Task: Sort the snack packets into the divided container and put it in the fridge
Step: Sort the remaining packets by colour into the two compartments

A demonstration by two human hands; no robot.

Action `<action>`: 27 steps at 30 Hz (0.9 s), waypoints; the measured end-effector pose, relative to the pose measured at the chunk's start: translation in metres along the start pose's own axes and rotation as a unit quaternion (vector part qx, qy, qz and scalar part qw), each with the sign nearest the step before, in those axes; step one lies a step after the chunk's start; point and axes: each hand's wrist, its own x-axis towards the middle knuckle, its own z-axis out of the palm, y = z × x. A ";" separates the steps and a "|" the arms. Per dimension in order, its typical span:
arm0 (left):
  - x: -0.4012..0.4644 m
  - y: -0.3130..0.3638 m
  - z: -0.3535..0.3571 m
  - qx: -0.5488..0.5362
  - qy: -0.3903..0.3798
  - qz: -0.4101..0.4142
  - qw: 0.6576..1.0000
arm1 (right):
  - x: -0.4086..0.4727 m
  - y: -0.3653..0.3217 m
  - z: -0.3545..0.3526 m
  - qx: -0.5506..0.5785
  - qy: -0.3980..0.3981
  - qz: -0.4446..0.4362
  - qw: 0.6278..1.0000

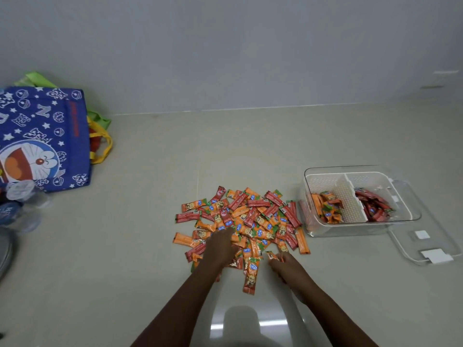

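Left hand (220,246) rests flat on the packet pile (240,221), right hand (283,265) pinches an orange packet (273,255); misfiling into the red compartment (373,204) is possible.

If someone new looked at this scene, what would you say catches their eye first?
First, the pile of orange and red snack packets on the floor, with the left hand resting on it and the right hand pinching a packet. Next, the divided container at right, then the blue cartoon bag at left.

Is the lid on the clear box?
No, the lid lies on the floor beside the open divided container, which holds orange and red packets.
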 end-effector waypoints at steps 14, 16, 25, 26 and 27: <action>-0.052 -0.037 -0.039 -0.365 0.055 -0.112 0.923 | 0.019 0.007 0.059 -0.263 0.050 -0.034 0.963; -0.058 -0.055 -0.039 -0.353 0.064 -0.134 0.924 | 0.023 0.005 0.054 -0.284 0.008 -0.046 0.958; -0.071 -0.081 -0.012 -0.129 0.059 -0.054 0.988 | 0.009 -0.004 0.025 0.043 0.011 -0.013 0.999; -0.068 -0.078 -0.010 -0.092 0.059 -0.036 0.993 | 0.009 -0.004 0.023 0.050 0.024 -0.019 0.998; -0.064 -0.076 -0.008 -0.063 0.065 -0.022 0.996 | 0.010 -0.004 0.022 0.049 0.039 -0.023 0.998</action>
